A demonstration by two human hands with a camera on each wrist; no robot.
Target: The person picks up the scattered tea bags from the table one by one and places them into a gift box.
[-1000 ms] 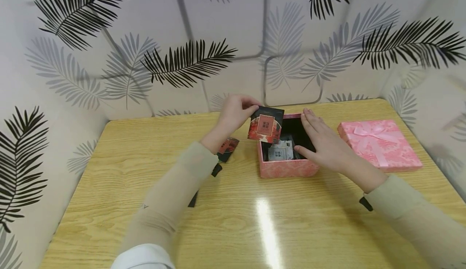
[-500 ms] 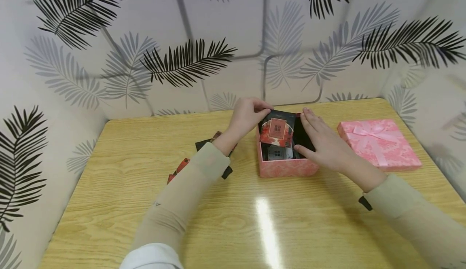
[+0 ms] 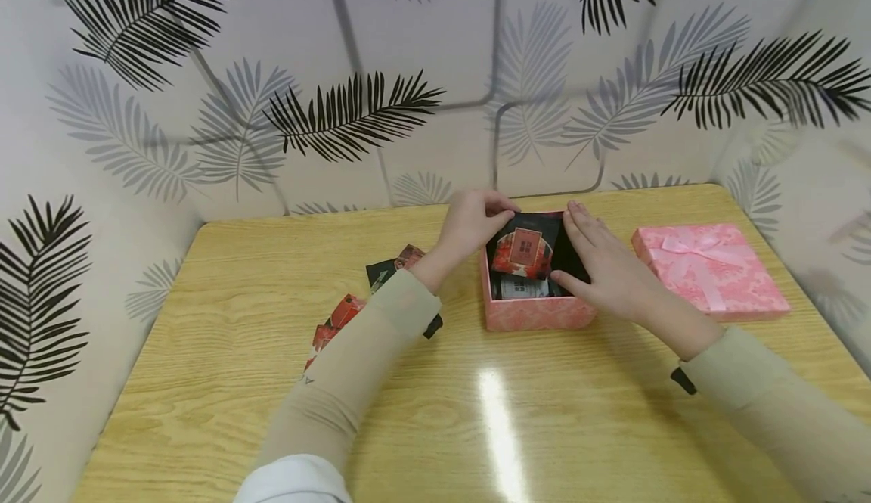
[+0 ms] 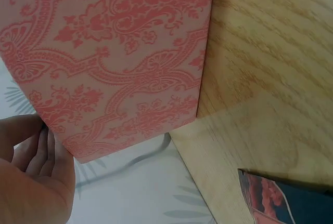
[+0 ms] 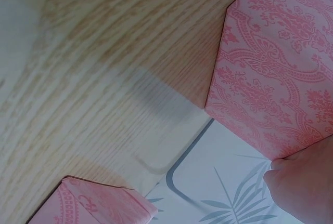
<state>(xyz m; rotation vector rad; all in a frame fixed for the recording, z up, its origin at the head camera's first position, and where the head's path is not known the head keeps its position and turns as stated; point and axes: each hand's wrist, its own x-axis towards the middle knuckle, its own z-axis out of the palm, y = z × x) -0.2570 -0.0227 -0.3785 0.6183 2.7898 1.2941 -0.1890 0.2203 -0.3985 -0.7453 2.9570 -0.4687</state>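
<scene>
My left hand (image 3: 469, 227) pinches the top left corner of a flat black packet with a red printed front (image 3: 524, 249). The packet leans inside an open pink patterned box (image 3: 540, 316). Below it in the box, part of a whitish packet (image 3: 522, 287) shows. Along the box's right rim rests my right hand (image 3: 612, 276), fingers straight. In the left wrist view, the box's side (image 4: 114, 68) hides the left fingertips and the pinched packet. The right wrist view has the right hand (image 5: 304, 185) at the top edge of the box (image 5: 276, 63).
A pink lid with a bow (image 3: 711, 268) lies right of the box. On the left, several red and black packets (image 3: 347, 308) lie on the wooden table (image 3: 245, 284), partly hidden by the left sleeve. A patterned wall (image 3: 435, 49) stands behind the table.
My left hand has moved right and slightly down, taking the packet from above the box's left rim into the box. More packets show by the left sleeve. The right hand stays put.
</scene>
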